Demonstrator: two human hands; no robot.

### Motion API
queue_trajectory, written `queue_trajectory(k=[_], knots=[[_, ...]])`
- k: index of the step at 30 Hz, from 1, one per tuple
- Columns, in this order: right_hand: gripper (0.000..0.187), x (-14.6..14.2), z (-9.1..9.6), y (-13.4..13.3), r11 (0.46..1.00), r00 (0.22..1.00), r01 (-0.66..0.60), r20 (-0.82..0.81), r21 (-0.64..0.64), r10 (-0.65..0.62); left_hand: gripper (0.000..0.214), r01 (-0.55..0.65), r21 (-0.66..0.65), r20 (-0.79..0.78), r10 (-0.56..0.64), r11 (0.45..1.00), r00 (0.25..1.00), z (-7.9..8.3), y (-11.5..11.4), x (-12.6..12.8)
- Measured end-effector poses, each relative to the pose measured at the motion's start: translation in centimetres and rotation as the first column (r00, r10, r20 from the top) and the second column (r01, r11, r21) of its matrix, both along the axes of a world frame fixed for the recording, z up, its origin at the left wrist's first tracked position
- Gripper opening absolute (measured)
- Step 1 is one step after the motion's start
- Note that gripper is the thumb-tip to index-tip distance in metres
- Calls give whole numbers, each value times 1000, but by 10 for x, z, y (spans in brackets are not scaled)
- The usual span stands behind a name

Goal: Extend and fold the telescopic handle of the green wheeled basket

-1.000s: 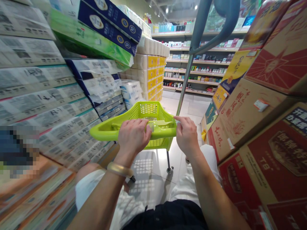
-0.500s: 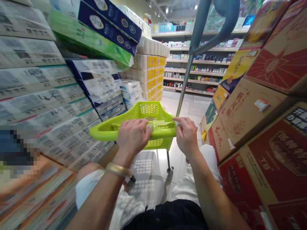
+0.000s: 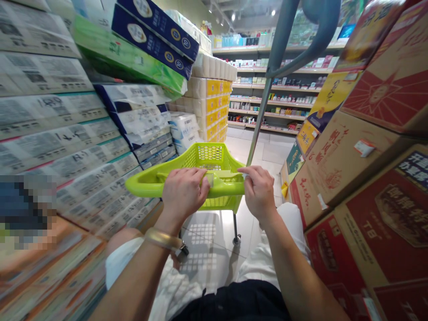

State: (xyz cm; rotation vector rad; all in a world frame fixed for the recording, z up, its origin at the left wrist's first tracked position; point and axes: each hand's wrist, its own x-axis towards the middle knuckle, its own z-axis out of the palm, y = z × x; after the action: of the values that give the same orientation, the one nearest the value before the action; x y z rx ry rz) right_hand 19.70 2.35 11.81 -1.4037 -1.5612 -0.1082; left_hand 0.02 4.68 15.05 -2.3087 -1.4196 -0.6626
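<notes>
Closest to us, we are looking down over dark shorts (image 3: 234, 307) and loose white cloth (image 3: 270, 254), with a gold-toned bangle (image 3: 159, 238) sitting on our left wrist. Our left grip (image 3: 183, 196) is clamping over the rim of a lime-green plastic cart (image 3: 207, 156), its fingers (image 3: 187, 176) curling down around it. Our right grip (image 3: 259, 194) is lying on the rim's right end, its fingers (image 3: 254, 171) stretching toward a small pale tab (image 3: 245, 176); whether they are closing on anything, we cannot tell. The rim's long axis is running left to right across our view, so the cart is standing straight ahead, between both hands, with neither hand clearly nearer. A clear strip (image 3: 210, 179) is showing just beside our left fingers. Below, a cart wheel (image 3: 236, 240) is resting on pale floor tiles (image 3: 207, 267). Along the left, tissue packs (image 3: 43, 120) are stacking high, blue wrappers (image 3: 152, 33) carrying round "10" badges, and yellow-labelled rolls (image 3: 214, 102) are rising beyond them. Along the right, red cartons (image 3: 384, 236) are towering, one printed "TB", their other writing too slanted to read. A grey pole (image 3: 259, 116) is rising past the cart, and far off, store shelves (image 3: 267, 84) are lining the wall.
</notes>
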Motion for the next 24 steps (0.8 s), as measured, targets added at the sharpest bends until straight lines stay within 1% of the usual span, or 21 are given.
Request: queue_trajectory(k=[2,4,7,9,12,15,17,20,24], knots=[[32,0,1,-1,1000,1000,16,-19,4,-16,37,-3,1,0,3,1000,1000,0,0,0],[32,-6,1,-5,1000,1000,4,-2,11,-4,37,-8,5,2,8,1000,1000,-1,1,-1],[31,-20,-1,-13,998,996,-63,59,27,62,36,-7,18,14,7,1000,1000,-2,2,-3],[30,-24,-2,-15,994,992,-101,77,39,98,36,-2,25,30,1,1000,1000,-2,4,-5],[30,-16,-4,-11,993,993,-112,50,45,110,37,13,31,50,-15,999,999,-3,6,-8],[31,-3,-4,-4,996,996,-80,-21,45,81,38,19,33,54,-21,999,998,-4,8,-9],[31,1,-4,-3,997,996,-61,-69,50,64,37,20,31,55,-21,999,998,-4,9,-9],[31,-5,-5,-7,995,994,-73,-72,64,78,37,23,31,62,-25,999,998,-4,10,-10],[31,-14,-7,-14,984,987,-160,-16,74,161,37,23,38,67,-25,999,997,-5,11,-12]])
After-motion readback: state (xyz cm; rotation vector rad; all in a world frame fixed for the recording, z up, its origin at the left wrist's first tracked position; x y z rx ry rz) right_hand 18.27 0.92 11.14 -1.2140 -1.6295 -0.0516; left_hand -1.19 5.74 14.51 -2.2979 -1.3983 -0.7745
